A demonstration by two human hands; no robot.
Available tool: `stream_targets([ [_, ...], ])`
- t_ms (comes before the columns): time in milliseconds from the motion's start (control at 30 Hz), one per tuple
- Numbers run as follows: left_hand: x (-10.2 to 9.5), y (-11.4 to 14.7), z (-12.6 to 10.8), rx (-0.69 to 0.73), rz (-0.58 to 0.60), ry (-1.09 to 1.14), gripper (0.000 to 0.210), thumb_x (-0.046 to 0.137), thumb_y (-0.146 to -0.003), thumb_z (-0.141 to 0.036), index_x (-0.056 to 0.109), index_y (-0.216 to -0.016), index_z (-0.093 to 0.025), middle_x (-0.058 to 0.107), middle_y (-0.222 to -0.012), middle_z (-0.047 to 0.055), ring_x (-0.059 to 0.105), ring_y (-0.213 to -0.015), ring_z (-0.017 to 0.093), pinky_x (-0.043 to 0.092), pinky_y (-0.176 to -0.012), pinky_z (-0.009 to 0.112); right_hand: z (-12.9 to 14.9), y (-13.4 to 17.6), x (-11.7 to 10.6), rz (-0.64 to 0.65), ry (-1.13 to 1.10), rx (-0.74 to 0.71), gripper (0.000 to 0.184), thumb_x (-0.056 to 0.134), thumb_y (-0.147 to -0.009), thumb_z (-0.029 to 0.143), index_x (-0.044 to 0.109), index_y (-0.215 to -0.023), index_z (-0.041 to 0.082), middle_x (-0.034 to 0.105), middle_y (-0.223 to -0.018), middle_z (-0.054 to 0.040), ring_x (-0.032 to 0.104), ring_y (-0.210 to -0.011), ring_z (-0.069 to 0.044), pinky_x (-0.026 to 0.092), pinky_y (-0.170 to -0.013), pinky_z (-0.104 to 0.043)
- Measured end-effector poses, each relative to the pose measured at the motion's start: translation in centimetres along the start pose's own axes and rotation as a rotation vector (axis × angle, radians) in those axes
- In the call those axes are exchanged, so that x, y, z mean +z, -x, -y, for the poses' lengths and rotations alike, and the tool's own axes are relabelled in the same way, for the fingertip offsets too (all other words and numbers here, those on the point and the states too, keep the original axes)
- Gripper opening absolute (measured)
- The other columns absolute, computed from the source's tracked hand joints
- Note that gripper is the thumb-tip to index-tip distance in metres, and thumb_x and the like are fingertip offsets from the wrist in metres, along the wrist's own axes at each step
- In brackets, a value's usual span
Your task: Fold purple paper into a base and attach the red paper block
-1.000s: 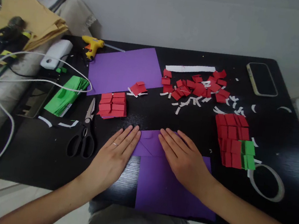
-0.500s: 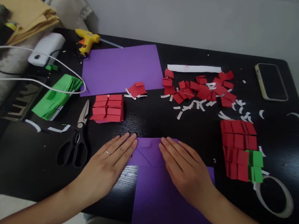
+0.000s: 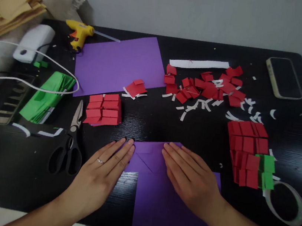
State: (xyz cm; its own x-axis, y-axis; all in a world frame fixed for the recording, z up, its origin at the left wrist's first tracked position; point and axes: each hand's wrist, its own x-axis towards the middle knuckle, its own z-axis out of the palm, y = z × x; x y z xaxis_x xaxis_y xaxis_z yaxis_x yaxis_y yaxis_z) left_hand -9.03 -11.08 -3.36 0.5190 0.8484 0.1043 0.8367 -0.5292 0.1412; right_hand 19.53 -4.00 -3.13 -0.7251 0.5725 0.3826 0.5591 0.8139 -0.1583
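Note:
A folded piece of purple paper (image 3: 147,161) lies at the near middle of the black table. My left hand (image 3: 107,172) rests flat on its left end, fingers stretched toward the far edge; a ring shows on one finger. Over the right end lies my right hand (image 3: 192,178), also flat, with its fingers together and straight. A larger purple sheet (image 3: 165,212) extends from beneath the folded piece toward the table's near edge, partly hidden by my right hand and forearm. Black-handled scissors (image 3: 69,150) lie left of my left hand.
Stacked red folded papers (image 3: 103,110), a green bundle (image 3: 48,96) and a yellow glue gun (image 3: 80,34) lie left. Another purple sheet (image 3: 118,63) is behind. Red pieces (image 3: 207,87) and white scraps lie farther back. At right are a red-green paper block (image 3: 246,152), tape roll (image 3: 301,212) and phone (image 3: 285,77).
The view has shifted slightly, so items on the left sit farther left and those on the right farther right. Both hands remain flat on the folded purple paper, nearly in the same place.

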Motion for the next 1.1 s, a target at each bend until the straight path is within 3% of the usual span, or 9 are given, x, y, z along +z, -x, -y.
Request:
stream_targets([
  [200,-0.5,-0.3,-0.4,0.006,-0.028,-0.033,0.053,0.05,-0.099,-0.004,0.054,-0.152,-0.008,0.055,-0.159,0.013,0.052,-0.148,0.029,0.041,-0.127,0.048,0.2,0.0,0.1,-0.025,-0.011,0.037,0.029,0.063,-0.1,0.007,0.072,-0.128,0.005,0.075,-0.134,-0.0119,0.073,-0.124,-0.024,0.064,-0.106,-0.042],
  [333,-1.5,-2.5,-0.9,-0.041,-0.063,-0.014,0.043,0.053,-0.099,-0.012,0.062,-0.141,-0.007,0.065,-0.149,0.016,0.056,-0.144,0.032,0.037,-0.128,0.052,0.1,0.1,0.2,-0.02,-0.028,0.038,0.031,0.063,-0.1,0.007,0.072,-0.129,0.007,0.074,-0.135,-0.0121,0.073,-0.125,-0.024,0.065,-0.106,-0.042],
  [500,-1.8,-5.5,-3.1,0.045,-0.018,-0.002,0.059,0.046,-0.1,-0.018,0.044,-0.157,-0.002,0.046,-0.165,0.019,0.043,-0.154,0.032,0.039,-0.127,0.05,0.0,0.1,0.1,-0.028,-0.045,0.03,0.031,0.062,-0.1,0.007,0.072,-0.129,0.007,0.075,-0.134,-0.0128,0.073,-0.125,-0.025,0.064,-0.106,-0.043],
  [667,0.2,-5.7,-5.2,0.008,0.03,0.007,0.068,0.043,-0.108,-0.048,0.042,-0.159,-0.003,0.04,-0.168,0.018,0.039,-0.157,0.031,0.033,-0.13,0.049,0.0,0.2,0.2,-0.026,-0.053,0.042,0.034,0.062,-0.1,0.008,0.071,-0.132,0.009,0.075,-0.135,-0.0125,0.071,-0.128,-0.024,0.062,-0.109,-0.042],
  [833,1.0,-5.1,-5.3,-0.006,0.022,0.006,0.07,0.045,-0.108,-0.049,0.04,-0.161,-0.004,0.037,-0.17,0.017,0.037,-0.158,0.03,0.025,-0.133,0.048,-0.6,0.3,-0.3,-0.063,-0.021,0.048,0.029,0.067,-0.097,0.009,0.074,-0.126,0.007,0.077,-0.13,-0.0133,0.072,-0.125,-0.024,0.062,-0.108,-0.038],
  [1100,0.3,-5.6,-5.6,-0.011,0.001,0.044,0.068,0.051,-0.103,-0.04,0.043,-0.158,0.0,0.039,-0.168,0.022,0.04,-0.155,0.036,0.034,-0.128,0.053,-2.8,1.3,-1.7,-0.031,0.029,0.042,0.036,0.072,-0.096,0.011,0.072,-0.131,0.009,0.077,-0.13,-0.0145,0.074,-0.121,-0.029,0.066,-0.095,-0.041],
])
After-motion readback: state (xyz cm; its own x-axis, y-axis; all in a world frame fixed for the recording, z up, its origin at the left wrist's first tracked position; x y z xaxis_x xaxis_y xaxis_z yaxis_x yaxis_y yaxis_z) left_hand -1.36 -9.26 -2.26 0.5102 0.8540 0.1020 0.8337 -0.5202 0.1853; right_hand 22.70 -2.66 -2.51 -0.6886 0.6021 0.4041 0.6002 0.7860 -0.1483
